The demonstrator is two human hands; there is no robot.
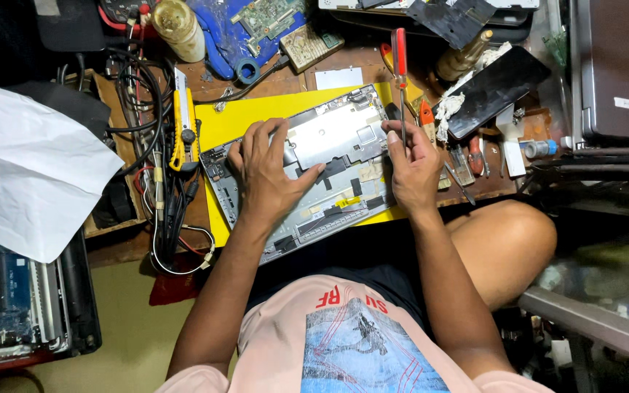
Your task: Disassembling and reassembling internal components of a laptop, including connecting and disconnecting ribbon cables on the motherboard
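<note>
Here the screwdriver (400,73) stands in the right hand (413,167).

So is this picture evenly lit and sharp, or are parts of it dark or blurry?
Head view: bright light falls on the opened tablet and yellow sheet, where the left hand and right hand with the red screwdriver look sharp; the white paper is nearly washed out; the lower right corner is dim and soft.

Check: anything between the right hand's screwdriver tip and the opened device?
Nothing visible. The right hand holds the red-handled screwdriver upright at the opened device's right edge; the left hand rests flat further left, clear of it.
</note>
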